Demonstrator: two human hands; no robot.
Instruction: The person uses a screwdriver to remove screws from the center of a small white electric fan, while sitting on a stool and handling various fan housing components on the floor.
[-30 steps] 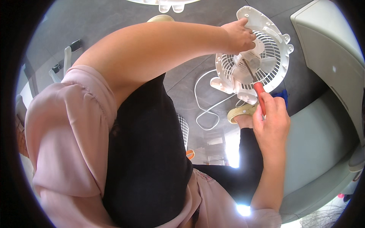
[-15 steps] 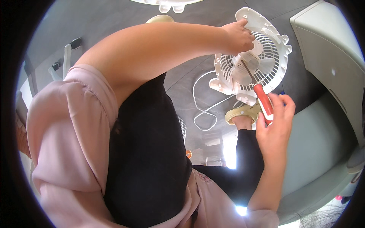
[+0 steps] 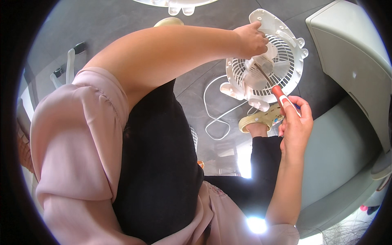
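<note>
In front of me on the floor is an opened white fan (image 3: 301,71), its slatted grille, translucent blades (image 3: 256,78) and central motor part showing. My left hand (image 3: 253,40) reaches across from the left and grips the fan near its upper left side; some fingertips are hidden. My right hand (image 3: 297,122) holds a screwdriver (image 3: 277,90) by its red and white handle. The long metal shaft (image 3: 263,73) slants up and left to the middle of the fan. Whether its tip sits in a screw is too small to tell.
A white cord (image 3: 205,102) loops over the grey tiles left of the fan. Another white plastic piece (image 3: 175,5) lies at the top edge. My yellow clog (image 3: 261,118) is close below the fan. A pale cabinet-like piece (image 3: 347,36) and grey-green padded surface (image 3: 335,151) stand at right.
My right hand has shifted its hold, the thumb now lying along the screwdriver handle. The left hand keeps its place on the fan. The whole view has slid slightly.
</note>
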